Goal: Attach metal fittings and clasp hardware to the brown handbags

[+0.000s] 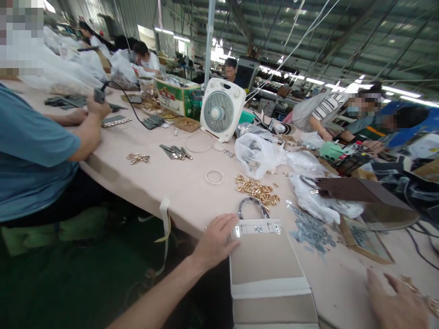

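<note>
My left hand (217, 240) rests on the left edge of a flat beige bag panel (265, 256), fingers stretched out and thumb apart. Small metal plates (259, 229) sit along the panel's top strip. Just beyond that strip stands a dark looped handle (254, 208), which looks wrapped in film. At the lower right, my right hand (394, 297) is slightly blurred, with thumb and finger apart. Gold metal pieces (430, 304) lie beside its fingers; whether it touches them is hard to make out.
Gold fittings (257, 189) and grey metal plates (312, 230) lie in heaps near the panel. A tape roll (214, 177), a white fan (221, 109) and plastic bags (259, 153) stand farther back. At left a co-worker's hand (99, 107) holds a grey device. A brown bag piece (366, 201) lies right.
</note>
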{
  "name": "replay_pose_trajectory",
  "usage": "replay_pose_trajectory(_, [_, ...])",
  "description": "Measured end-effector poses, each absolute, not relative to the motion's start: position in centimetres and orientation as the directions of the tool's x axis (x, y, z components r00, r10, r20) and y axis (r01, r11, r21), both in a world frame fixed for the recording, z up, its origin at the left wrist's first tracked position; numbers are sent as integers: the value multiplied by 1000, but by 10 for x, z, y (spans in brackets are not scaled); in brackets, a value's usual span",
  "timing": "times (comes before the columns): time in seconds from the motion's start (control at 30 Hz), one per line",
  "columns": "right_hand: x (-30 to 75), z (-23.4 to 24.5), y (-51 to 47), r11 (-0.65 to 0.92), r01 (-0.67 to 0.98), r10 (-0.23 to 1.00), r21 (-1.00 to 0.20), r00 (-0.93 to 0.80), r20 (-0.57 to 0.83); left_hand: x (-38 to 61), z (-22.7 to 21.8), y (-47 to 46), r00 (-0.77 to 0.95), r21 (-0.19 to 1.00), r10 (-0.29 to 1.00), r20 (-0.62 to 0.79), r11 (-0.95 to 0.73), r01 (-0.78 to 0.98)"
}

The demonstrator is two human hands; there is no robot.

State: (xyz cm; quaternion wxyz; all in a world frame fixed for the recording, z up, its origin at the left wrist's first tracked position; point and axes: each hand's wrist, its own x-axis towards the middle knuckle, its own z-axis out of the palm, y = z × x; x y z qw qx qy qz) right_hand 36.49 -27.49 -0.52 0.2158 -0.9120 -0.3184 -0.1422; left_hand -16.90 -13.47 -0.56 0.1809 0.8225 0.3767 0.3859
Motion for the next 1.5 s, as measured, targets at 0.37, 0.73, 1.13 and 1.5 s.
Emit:
replay_pose_trajectory(0.37, [150, 8, -274, -314, 489, 702, -814, 696, 147, -327, -29, -85, -322, 610, 816, 480, -47, 791])
replay_pose_trajectory(0.73, [119, 3, -261, -247, 560, 825, -791, 549, 132, -357, -25, -67, -138, 656, 887, 441, -214, 724])
replay_pose_trajectory(1.13, [78, 27, -252, -77, 557, 870, -827, 442, 217, -200, 52, -155, 496, 991, 866, 62, 5, -131])
replay_pose_trajectory(1.5, [5, 51, -250, 120, 328, 986, -937, 69, 150, -145, 68, -172, 575, 670, 818, 10, 421, -611])
